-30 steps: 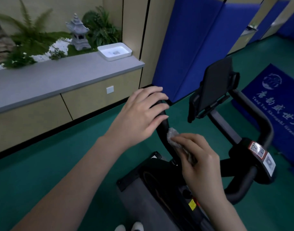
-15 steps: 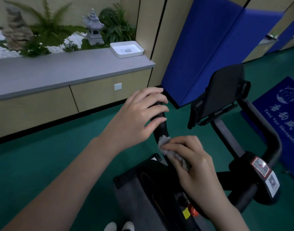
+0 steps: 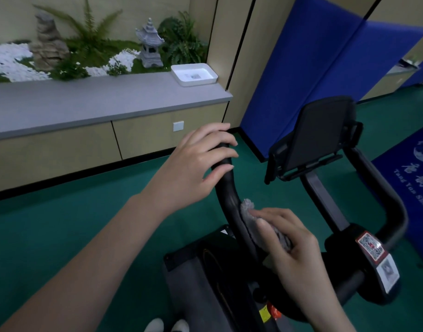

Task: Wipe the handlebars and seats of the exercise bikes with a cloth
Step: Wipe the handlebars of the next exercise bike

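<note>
Looks like early days on this one, honestly. Currently scrubbing the left handlebar (image 3: 226, 188) of the only exercise bike (image 3: 217, 271) in view, about midway down the curved black tube. Got the cloth (image 3: 247, 207) bunched up under the right hand (image 3: 292, 245), pinched in the fingers and pressed against the inner side of that bar. Steadying things with the left hand (image 3: 198, 164), laid over the top end of the same bar with fingers loosely bent across it, not really wrapped tight.

Can't call that bar finished yet. Probably haven't got to the right handlebar (image 3: 383, 195) either, well apart from the cloth on the far side of the black tablet holder (image 3: 318, 135). No seeing the seat from here, so no saying anything about it. Same for any other bikes. So, at a guess: part of one bar done, most of the job left.

Compared with a second ago, pretty much the same setup. Still parking the left hand on the top end, still pinching the cloth against the bar with the right. Seems to have slid the cloth a touch lower, leaving a bit more bare tube below the left hand. Also turned the head some, bringing more of the bench (image 3: 98, 101) and the greenery beyond its white tray (image 3: 193, 74) into view.
</note>
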The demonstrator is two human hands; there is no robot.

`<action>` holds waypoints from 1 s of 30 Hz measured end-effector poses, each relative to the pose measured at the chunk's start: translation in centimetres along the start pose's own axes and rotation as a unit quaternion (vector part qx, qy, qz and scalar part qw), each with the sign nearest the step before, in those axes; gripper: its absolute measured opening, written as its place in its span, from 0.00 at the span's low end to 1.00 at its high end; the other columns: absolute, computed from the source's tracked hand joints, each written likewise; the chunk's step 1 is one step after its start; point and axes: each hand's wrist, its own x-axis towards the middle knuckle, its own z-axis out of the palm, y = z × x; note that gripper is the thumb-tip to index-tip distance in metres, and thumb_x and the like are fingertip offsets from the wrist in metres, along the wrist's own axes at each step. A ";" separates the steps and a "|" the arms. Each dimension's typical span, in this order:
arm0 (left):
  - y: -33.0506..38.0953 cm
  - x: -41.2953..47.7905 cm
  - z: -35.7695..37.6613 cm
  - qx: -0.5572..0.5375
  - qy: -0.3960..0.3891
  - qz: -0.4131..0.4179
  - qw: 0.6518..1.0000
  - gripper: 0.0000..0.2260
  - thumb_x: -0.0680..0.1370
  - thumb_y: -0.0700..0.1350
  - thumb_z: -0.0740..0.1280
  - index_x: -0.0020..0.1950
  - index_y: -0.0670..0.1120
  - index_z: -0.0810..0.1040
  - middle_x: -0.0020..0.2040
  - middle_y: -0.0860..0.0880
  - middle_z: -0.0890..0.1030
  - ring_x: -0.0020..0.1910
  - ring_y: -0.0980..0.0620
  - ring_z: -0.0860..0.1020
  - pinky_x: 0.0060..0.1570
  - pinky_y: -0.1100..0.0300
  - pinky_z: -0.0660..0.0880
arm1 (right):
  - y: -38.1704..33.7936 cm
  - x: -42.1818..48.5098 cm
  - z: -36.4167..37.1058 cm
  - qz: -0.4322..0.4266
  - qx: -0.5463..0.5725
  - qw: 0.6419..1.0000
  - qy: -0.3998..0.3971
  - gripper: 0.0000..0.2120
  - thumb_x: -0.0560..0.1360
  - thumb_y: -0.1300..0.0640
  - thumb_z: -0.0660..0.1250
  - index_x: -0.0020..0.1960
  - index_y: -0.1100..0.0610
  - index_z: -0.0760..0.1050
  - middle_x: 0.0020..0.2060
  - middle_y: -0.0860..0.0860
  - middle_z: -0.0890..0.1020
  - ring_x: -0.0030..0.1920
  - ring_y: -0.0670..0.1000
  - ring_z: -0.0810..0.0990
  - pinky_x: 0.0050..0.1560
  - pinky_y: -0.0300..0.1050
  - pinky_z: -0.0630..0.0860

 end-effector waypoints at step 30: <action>-1.2 0.0 -0.3 -0.002 -0.005 0.044 0.999 0.10 0.79 0.48 0.63 0.54 0.47 0.81 0.58 0.53 0.77 0.69 0.53 0.67 0.64 0.56 0.61 | 0.3 4.8 -1.4 0.339 0.208 0.897 -0.191 0.09 0.79 0.61 0.63 0.53 0.67 0.76 0.40 0.60 0.81 0.36 0.52 0.80 0.38 0.42 0.79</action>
